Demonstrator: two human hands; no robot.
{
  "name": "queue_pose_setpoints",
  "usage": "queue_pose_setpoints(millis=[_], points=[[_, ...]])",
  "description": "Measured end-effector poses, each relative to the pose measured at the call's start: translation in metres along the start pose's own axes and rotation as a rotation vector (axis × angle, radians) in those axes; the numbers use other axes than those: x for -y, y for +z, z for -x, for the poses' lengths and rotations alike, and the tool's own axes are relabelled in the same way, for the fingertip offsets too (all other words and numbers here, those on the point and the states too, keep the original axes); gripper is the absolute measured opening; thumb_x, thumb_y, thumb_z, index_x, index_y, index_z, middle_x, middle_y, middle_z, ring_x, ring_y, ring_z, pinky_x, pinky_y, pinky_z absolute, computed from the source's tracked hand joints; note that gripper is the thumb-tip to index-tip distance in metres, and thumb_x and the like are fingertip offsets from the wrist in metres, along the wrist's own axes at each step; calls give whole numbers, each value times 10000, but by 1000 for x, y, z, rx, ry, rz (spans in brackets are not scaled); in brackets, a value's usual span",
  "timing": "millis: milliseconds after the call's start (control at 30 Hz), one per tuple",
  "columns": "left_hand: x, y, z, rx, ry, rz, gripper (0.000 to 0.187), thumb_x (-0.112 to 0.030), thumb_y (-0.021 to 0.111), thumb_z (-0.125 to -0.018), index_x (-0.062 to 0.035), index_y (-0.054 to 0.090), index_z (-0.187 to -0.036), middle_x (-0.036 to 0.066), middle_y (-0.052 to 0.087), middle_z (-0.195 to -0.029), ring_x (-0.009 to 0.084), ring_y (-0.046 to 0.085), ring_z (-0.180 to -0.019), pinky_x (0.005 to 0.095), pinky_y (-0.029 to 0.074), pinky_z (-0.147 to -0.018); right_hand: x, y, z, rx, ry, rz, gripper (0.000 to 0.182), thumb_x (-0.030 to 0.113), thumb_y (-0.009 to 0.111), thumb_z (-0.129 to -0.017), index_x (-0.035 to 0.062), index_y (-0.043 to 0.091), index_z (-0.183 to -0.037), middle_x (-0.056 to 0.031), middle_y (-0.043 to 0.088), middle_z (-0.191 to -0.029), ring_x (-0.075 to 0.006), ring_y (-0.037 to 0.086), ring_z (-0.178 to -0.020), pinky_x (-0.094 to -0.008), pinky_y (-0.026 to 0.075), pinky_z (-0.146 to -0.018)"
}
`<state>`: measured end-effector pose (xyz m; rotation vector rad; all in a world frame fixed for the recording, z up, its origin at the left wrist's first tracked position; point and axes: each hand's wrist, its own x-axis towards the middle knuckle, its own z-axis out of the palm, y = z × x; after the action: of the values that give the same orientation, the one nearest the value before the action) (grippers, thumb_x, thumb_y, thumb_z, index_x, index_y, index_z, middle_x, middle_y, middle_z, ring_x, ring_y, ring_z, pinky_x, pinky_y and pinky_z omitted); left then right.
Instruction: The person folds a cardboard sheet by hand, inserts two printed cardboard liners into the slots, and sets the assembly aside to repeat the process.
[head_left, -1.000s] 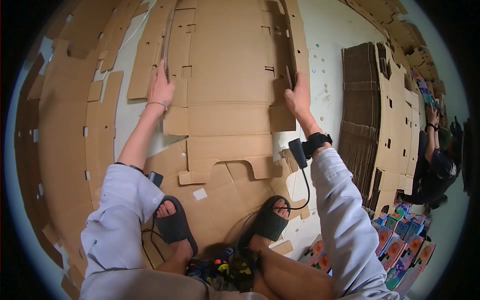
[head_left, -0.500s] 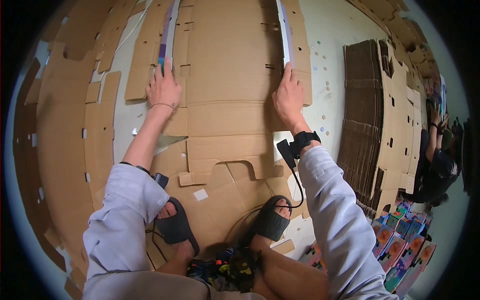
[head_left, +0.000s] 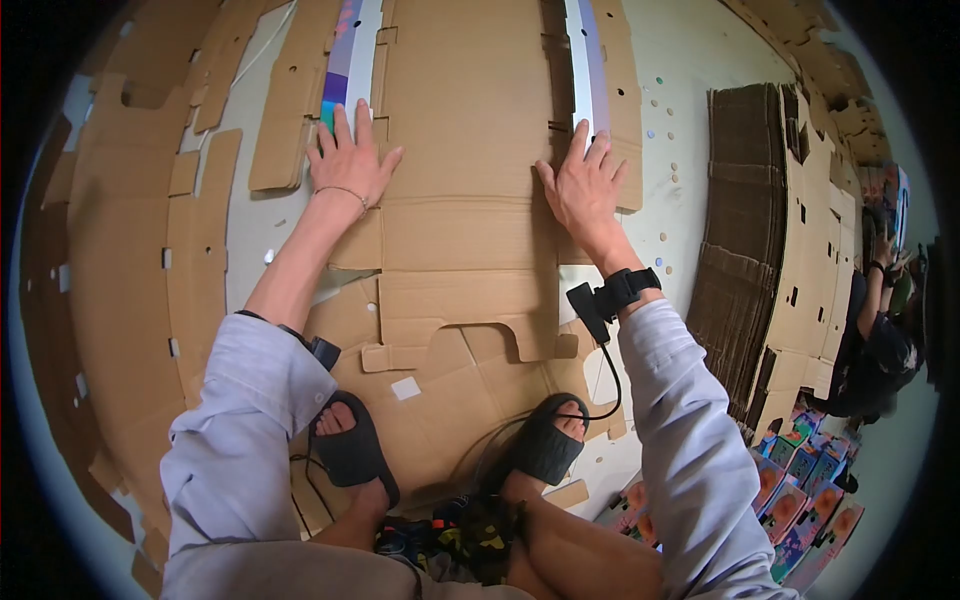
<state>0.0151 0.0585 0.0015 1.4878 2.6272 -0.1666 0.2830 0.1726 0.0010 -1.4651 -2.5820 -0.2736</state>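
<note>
A large brown die-cut cardboard sheet (head_left: pixel 465 150) lies on the floor in front of me. A white and purple strip (head_left: pixel 350 55) runs along its left side, and a similar strip (head_left: pixel 586 65) runs along its right. My left hand (head_left: pixel 350 165) is spread open, palm down, with its fingertips at the near end of the left strip. My right hand (head_left: pixel 588 188) is also spread, its fingers resting at the near end of the right strip and its thumb over the brown board. Neither hand grasps anything. The far end of the sheet is out of view.
A tall stack of flat cardboard (head_left: pixel 745 240) stands at the right. Printed boxes (head_left: pixel 800 490) sit at the lower right, near another person (head_left: pixel 880 330). More cardboard (head_left: pixel 125 270) covers the left side. My sandalled feet (head_left: pixel 350 440) stand on a cardboard piece.
Both hands have opened, fingers spreading from the strips' edges. More of the strips' white and purple faces shows. The sheet appears slightly farther right in view.
</note>
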Motion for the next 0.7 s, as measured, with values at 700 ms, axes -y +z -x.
queue_pose_setpoints(millis=[700], points=[[51, 6, -22, -42, -8, 614, 661, -398, 693, -770, -179, 458, -1349, 174, 550, -1159, 326, 488, -1093, 406, 370, -993, -43, 5, -33, 152, 306, -717, 460, 295, 659, -819, 53, 528, -1188, -263, 571, -1001, -357, 548, -976, -403, 434, -859]])
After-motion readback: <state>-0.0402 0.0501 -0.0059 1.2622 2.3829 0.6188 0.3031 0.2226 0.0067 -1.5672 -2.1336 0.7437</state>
